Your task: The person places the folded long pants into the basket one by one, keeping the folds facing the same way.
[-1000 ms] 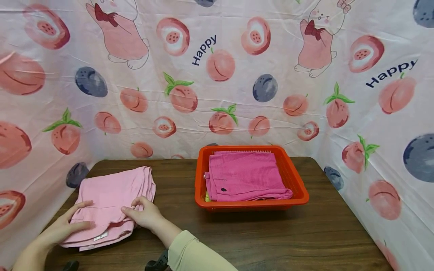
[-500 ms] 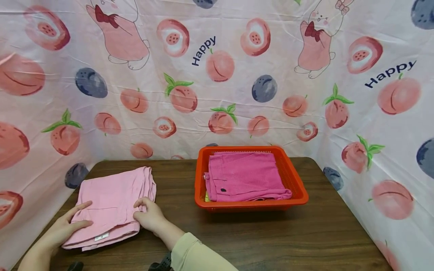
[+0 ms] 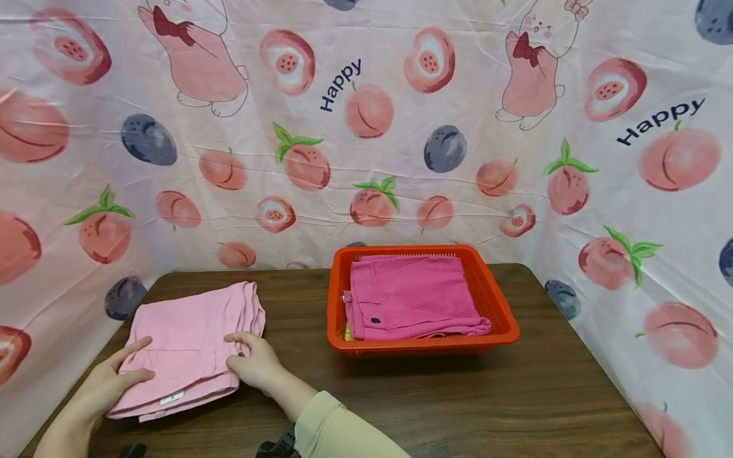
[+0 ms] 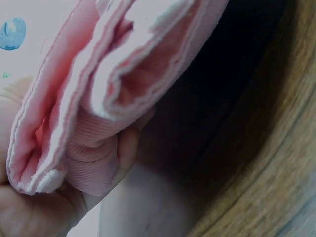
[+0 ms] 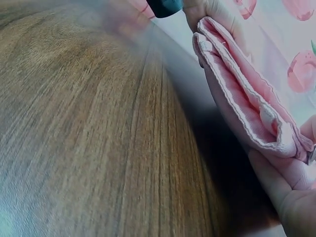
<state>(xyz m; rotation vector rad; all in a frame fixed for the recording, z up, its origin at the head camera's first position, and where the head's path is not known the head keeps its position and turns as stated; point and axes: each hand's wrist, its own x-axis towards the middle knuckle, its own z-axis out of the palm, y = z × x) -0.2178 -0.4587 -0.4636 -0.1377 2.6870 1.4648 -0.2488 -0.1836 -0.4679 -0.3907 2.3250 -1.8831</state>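
Pale pink folded trousers [image 3: 177,327] lie at the left of the table, with a white label [image 3: 172,397] showing at the near edge. My left hand [image 3: 100,391] grips their near left side, thumb on top; the left wrist view shows fingers under the layered cloth [image 4: 89,148]. At the near right corner, my right hand [image 3: 258,362] pinches the folded edge. From the right wrist, the stacked hems [image 5: 242,103] appear raised a little above the tabletop, both hands holding them.
An orange plastic basket [image 3: 424,346] stands right of centre, holding a folded magenta garment [image 3: 418,296] with a dark button. Something yellow [image 3: 348,332] peeks out beneath it. A fruit-printed curtain [image 3: 366,159] encloses the wooden table [image 3: 435,407] at back and sides.
My right hand has shifted slightly right, from the front fold to the corner, drawing the near right edge of the trousers outward and flatter. The left hand keeps nearly the same hold.
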